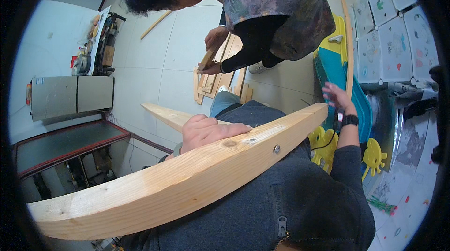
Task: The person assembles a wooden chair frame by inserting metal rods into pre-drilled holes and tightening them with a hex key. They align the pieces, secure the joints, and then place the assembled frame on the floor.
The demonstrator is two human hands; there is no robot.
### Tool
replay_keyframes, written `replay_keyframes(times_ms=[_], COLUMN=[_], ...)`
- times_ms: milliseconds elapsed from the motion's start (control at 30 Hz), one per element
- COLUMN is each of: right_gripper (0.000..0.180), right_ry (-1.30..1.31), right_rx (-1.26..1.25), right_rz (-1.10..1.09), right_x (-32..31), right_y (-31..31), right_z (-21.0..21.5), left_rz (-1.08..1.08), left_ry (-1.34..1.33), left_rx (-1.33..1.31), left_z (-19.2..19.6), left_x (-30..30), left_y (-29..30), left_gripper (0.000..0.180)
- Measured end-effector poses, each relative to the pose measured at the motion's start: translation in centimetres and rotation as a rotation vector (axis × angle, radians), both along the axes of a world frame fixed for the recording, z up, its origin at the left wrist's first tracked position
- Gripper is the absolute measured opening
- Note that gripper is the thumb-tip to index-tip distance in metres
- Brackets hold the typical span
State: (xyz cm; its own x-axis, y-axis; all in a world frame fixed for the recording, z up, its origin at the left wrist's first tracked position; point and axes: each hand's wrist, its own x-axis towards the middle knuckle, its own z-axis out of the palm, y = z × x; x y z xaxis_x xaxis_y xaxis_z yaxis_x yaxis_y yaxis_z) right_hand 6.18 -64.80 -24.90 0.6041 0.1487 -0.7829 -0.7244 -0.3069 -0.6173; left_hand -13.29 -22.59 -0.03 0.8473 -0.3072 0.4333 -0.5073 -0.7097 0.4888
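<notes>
A curved wooden beam [201, 176] is laid diagonally across the wearer's lap, its long axis carried from the near left up to the far right, where its squared end is pointed toward the right hand [339, 97]. A round metal bolt [276, 149] is set into the side facing the wearer. Behind it, a tapered wooden piece [161, 114] is angled away to the far left; its joint is hidden by the left hand [206, 132]. The beam's upper edge is grasped by the left fingers — closed over it, their far tips concealed. The right fingers are released and loosely spread, just beside the beam's end, and a black watch [349, 120] is worn on that wrist. Opposite, a short plank [209, 57] is gripped by a co-worker [276, 12] over boards [230, 61] stacked on the tiled floor [180, 40]. Hearts and plant motifs are printed on the white cabinet [393, 40]; a small blue label [39, 80] on the grey cabinet [56, 96] is too small to be read.
</notes>
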Motion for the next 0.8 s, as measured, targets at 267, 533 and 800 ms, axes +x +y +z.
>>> replay_keyframes(times_ms=[267, 533, 800], right_gripper=[0.040, 0.046, 0.051], right_ry=[0.478, 0.364, 0.336], right_rx=[0.130, -0.086, -0.150], right_rz=[-0.309, -0.127, -0.092], right_x=[-12.9, -20.6, -21.8], right_y=[-3.0, -4.3, -5.0], right_z=[-16.0, -17.3, -16.1], left_rz=[0.009, 0.010, 0.021], left_ry=[-0.030, -0.031, -0.085], left_rx=[-0.022, -0.001, 0.023], left_z=[-0.3, -0.3, -0.2], left_x=[0.5, 0.6, 0.1], left_y=[-0.9, -0.9, -0.8], left_gripper=[0.025, 0.024, 0.025])
